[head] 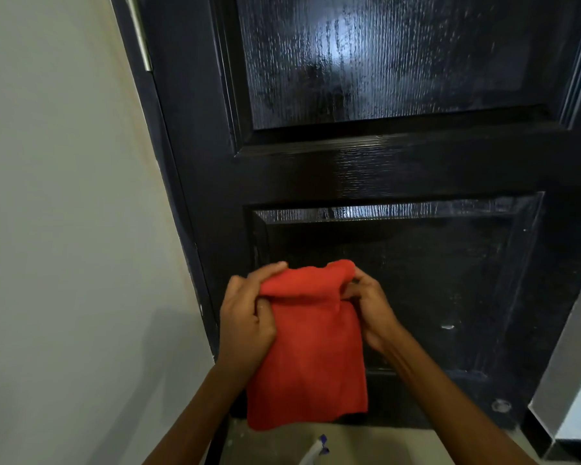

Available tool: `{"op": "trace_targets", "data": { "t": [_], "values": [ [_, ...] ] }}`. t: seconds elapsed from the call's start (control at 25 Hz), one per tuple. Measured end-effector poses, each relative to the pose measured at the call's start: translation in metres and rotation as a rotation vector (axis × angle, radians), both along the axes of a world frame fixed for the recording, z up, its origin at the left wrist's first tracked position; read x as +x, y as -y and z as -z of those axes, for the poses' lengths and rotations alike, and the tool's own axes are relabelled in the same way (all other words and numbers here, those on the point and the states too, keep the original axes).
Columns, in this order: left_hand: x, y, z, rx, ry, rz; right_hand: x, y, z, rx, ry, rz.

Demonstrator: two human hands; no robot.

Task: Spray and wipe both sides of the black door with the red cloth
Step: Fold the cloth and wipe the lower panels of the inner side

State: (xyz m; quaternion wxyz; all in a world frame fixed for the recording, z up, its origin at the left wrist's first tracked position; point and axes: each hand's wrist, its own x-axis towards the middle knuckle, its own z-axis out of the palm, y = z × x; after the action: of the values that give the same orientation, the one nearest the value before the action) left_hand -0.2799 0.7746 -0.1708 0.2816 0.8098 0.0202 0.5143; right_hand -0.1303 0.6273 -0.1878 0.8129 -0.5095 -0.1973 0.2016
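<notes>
The black panelled door (383,169) fills the view ahead, its upper panel glossy with wet streaks. In front of its lower panel hangs the red cloth (311,357), held by both hands at its folded top edge. My left hand (245,320) grips the cloth's upper left corner. My right hand (371,307) pinches the upper right corner. The cloth's lower part hangs loose and hides part of the door's bottom. A white spray bottle's nozzle with a blue tip (316,449) shows at the bottom edge, below the cloth.
A pale wall (64,229) stands to the left of the door frame, with a metal hinge (141,35) at the top. At the right is a grey wall corner (571,364) with dark skirting. A round metal doorstop (501,405) sits low on the door.
</notes>
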Motion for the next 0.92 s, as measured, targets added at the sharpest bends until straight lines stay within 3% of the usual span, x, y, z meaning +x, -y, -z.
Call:
{"op": "trace_targets", "data": {
  "t": [0.2,0.28,0.36,0.44,0.52,0.6,0.72,0.92],
  "values": [
    [0.004,-0.016,0.025,-1.109,-0.271,0.26,0.003,0.006,0.009,-0.182,0.017,-0.15],
    [0.005,-0.021,0.037,-1.378,-0.315,0.417,-0.003,0.002,0.009,-0.156,0.124,-0.163],
    [0.007,-0.025,0.031,-1.367,-0.124,0.489,-0.011,-0.003,0.003,-0.072,0.464,-0.062],
    [0.01,-0.028,0.019,-1.277,0.102,0.514,-0.017,-0.004,-0.004,-0.061,0.917,0.182],
    [0.014,-0.031,0.006,-1.232,0.174,0.481,-0.015,0.002,-0.013,-0.134,1.387,0.461],
    [0.015,-0.036,0.006,-1.26,0.152,0.419,-0.011,0.007,-0.01,-0.228,1.641,0.648],
    [0.013,-0.037,0.006,-1.219,0.097,0.53,-0.007,0.007,0.001,-0.217,1.57,0.676],
    [0.009,-0.042,0.006,-1.049,0.086,0.587,-0.002,0.007,0.004,-0.099,0.917,0.392]
  ]
}}
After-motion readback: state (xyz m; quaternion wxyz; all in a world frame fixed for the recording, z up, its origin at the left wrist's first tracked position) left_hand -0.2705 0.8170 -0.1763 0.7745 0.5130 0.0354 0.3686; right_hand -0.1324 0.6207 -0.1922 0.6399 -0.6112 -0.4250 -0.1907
